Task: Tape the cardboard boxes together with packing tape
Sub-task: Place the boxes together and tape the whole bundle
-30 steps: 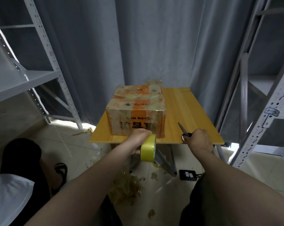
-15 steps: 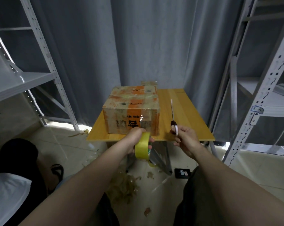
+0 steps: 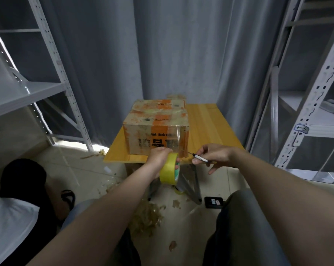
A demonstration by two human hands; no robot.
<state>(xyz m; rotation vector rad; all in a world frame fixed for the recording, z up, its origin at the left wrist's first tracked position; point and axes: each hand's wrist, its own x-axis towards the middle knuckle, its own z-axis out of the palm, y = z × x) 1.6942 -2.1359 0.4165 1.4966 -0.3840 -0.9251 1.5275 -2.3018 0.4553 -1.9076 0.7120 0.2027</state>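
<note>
Our left hand [image 3: 158, 158] is curled round the yellow tape roll [image 3: 169, 169] and holds it upright at the near edge of the wooden table [image 3: 206, 127], just in front of the near cardboard box [image 3: 154, 137]. A shiny clear strip of tape lies over that box's front right corner, above the roll. Our right hand [image 3: 215, 156] pinches a slim dark tool [image 3: 199, 159] between thumb and first fingers. The other fingers are loosely spread, and the tool's fine tip points left toward the box's lower right corner, close to the roll.

The two boxes stand on the left half of the table, the second box [image 3: 158, 105] touching the back of the first. Both have orange bands and old tape on top. Grey curtains [image 3: 171, 45] hang behind. Metal shelves stand on the left [image 3: 28, 93] and on the right [image 3: 306, 96]. Crumpled tape scraps [image 3: 147, 215] litter the floor under our arms.
</note>
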